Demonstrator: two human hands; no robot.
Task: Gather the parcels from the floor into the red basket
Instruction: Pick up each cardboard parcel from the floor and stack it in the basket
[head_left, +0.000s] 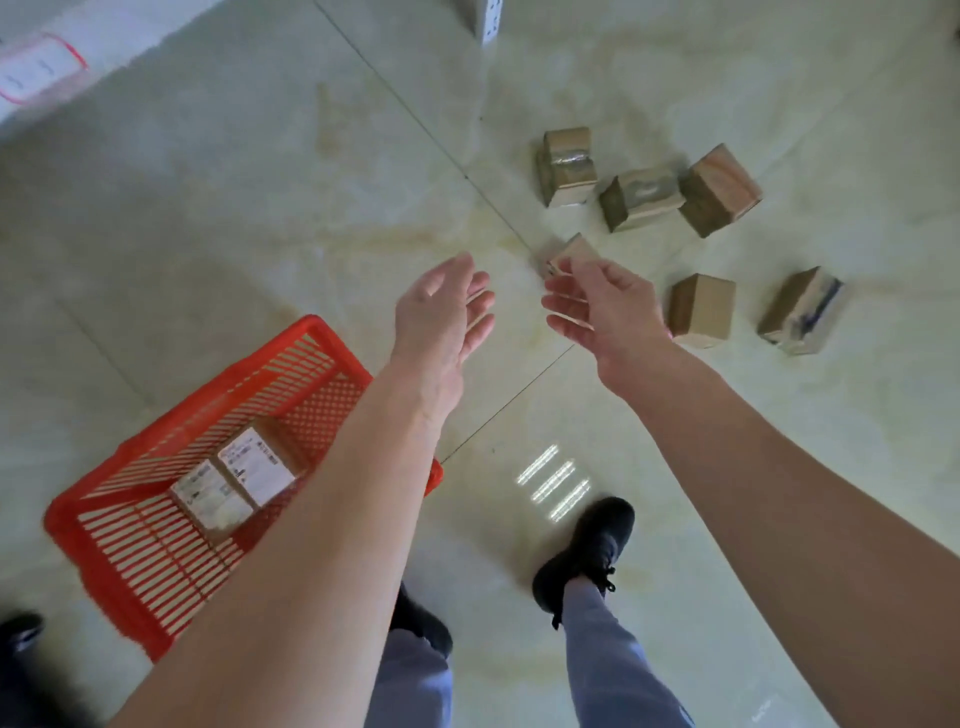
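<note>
A pale tiled floor (260, 218) is seen. The red basket (322, 332) already holds two parcels (244, 475); six loose parcels (701, 310) lie ahead. Both hands, left hand (441, 312) and right hand (602, 306), are extended with an open, empty grip; the nearest parcel (574, 249) is best taken first.

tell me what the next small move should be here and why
Probably lower the right hand onto the small parcel just beyond its fingertips and grip it. Both hands are open and hold nothing, the left hand too, and that parcel lies nearest of the six on the floor. The red basket holds two parcels and has room for more.
</note>
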